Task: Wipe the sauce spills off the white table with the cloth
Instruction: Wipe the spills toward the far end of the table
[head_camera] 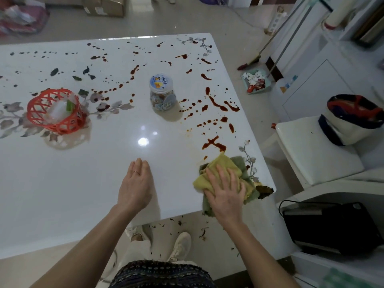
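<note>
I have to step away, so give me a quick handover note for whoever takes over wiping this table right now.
Right hand: flat on the yellow-green cloth at the near right corner of the white table.
Left hand: empty, open, over bare tabletop.
Done: the near area looks clean, with a faint smear beside the cloth.
Left: sauce spills just beyond the cloth, along the right side and across the far half. The jar and red basket stand among them; wipe around or move them.
</note>
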A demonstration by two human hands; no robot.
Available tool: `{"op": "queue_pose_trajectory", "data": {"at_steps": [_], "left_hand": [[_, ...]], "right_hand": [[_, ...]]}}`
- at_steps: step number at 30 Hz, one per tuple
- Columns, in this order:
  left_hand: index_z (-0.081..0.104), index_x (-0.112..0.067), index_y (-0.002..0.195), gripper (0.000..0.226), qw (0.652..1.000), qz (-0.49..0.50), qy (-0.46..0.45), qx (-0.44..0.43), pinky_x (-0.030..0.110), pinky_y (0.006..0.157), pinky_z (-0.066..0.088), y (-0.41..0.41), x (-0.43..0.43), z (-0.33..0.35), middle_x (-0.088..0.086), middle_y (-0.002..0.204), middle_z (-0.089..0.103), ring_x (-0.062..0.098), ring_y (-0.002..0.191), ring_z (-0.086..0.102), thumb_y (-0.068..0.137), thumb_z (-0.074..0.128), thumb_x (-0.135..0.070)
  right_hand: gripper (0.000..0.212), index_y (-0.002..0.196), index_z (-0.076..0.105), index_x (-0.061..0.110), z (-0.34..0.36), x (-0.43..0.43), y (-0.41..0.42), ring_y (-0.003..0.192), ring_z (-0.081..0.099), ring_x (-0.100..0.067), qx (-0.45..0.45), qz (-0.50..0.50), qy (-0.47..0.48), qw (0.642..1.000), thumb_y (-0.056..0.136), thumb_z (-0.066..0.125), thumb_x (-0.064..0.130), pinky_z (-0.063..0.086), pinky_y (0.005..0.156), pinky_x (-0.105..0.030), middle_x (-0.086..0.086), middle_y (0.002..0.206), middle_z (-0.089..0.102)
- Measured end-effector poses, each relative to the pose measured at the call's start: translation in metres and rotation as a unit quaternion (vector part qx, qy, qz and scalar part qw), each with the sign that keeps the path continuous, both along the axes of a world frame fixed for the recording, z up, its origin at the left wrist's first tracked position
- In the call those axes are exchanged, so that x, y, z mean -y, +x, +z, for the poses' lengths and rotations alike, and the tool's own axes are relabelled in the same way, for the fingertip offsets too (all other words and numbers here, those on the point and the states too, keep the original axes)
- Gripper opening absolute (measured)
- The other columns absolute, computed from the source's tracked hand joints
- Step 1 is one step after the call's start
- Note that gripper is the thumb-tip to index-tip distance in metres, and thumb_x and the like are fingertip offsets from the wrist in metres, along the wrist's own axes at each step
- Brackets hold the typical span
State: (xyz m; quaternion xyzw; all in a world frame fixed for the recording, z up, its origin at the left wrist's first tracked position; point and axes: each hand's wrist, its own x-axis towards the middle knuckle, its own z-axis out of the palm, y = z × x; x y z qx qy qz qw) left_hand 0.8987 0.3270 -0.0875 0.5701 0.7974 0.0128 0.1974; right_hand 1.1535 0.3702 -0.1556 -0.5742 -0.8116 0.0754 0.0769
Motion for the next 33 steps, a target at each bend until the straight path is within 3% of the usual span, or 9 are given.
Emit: {"op": "queue_pose_trajectory", "data": {"at_steps": [5,11,16,20,24,29,33], "left_hand": [[0.003,-0.006,0.147,0.064,0.999,-0.031,0.032,0.027,0.035,0.117,0.005,0.031,-0.014,0.001,0.014,0.156,-0.003,0.026,0.144,-0.004,0.096,0.039,-0.013],[0.000,-0.007,0.148,0.063,0.998,-0.057,0.016,0.031,0.034,0.118,0.003,0.044,-0.024,-0.002,0.011,0.156,-0.005,0.024,0.144,-0.006,0.098,0.036,-0.019],[0.002,-0.005,0.147,0.064,0.998,-0.066,0.001,0.019,0.036,0.117,0.007,0.048,-0.025,-0.008,0.013,0.156,-0.003,0.027,0.144,-0.003,0.098,0.038,-0.022],[0.002,-0.004,0.147,0.064,0.997,-0.076,0.002,0.012,0.035,0.115,0.004,0.050,-0.025,-0.006,0.015,0.156,-0.002,0.028,0.144,-0.002,0.098,0.038,-0.024],[0.000,-0.005,0.147,0.065,0.996,-0.086,-0.005,0.001,0.034,0.115,0.003,0.050,-0.024,-0.005,0.016,0.156,-0.003,0.029,0.144,-0.003,0.098,0.038,-0.024],[0.001,-0.004,0.147,0.063,0.996,-0.084,-0.011,0.003,0.037,0.118,0.009,0.051,-0.024,-0.007,0.016,0.155,-0.003,0.029,0.144,-0.003,0.098,0.035,-0.023],[0.000,-0.003,0.147,0.061,0.995,-0.100,-0.012,-0.013,0.037,0.118,0.008,0.051,-0.022,-0.004,0.019,0.155,-0.002,0.031,0.144,-0.003,0.099,0.034,-0.021]], "right_hand": [[0.060,0.150,0.034,0.041,-0.009,0.002,0.026,0.144,0.028,-0.026,0.008,0.090,0.006,0.996,0.092,0.041,0.058,0.026,0.107,-0.060,0.007,0.160,0.026],[0.059,0.148,0.038,0.040,-0.002,-0.004,0.018,0.143,0.029,-0.028,-0.015,-0.062,-0.012,0.998,0.095,0.031,0.063,0.020,0.109,-0.056,0.005,0.157,0.034],[0.059,0.150,0.035,0.039,-0.006,0.003,0.035,0.146,0.024,-0.026,-0.016,0.007,-0.006,1.000,0.095,0.034,0.060,0.015,0.112,-0.058,0.005,0.159,0.030],[0.061,0.150,0.033,0.040,-0.002,-0.033,0.048,0.147,0.019,-0.025,-0.004,-0.080,-0.024,0.996,0.094,0.027,0.064,0.014,0.112,-0.056,0.005,0.160,0.027],[0.065,0.154,0.021,0.043,-0.005,-0.019,0.033,0.150,0.007,-0.027,0.002,-0.122,-0.049,0.991,0.094,0.021,0.067,0.003,0.115,-0.058,0.005,0.164,0.015],[0.064,0.153,0.017,0.045,-0.004,-0.019,0.040,0.150,0.008,-0.027,-0.003,-0.101,-0.049,0.994,0.093,0.023,0.067,0.001,0.114,-0.058,0.006,0.164,0.015],[0.065,0.150,-0.002,0.048,0.004,-0.053,0.045,0.149,-0.005,-0.025,0.025,-0.152,-0.076,0.985,0.089,0.007,0.070,-0.002,0.114,-0.057,0.008,0.165,0.001]]}}
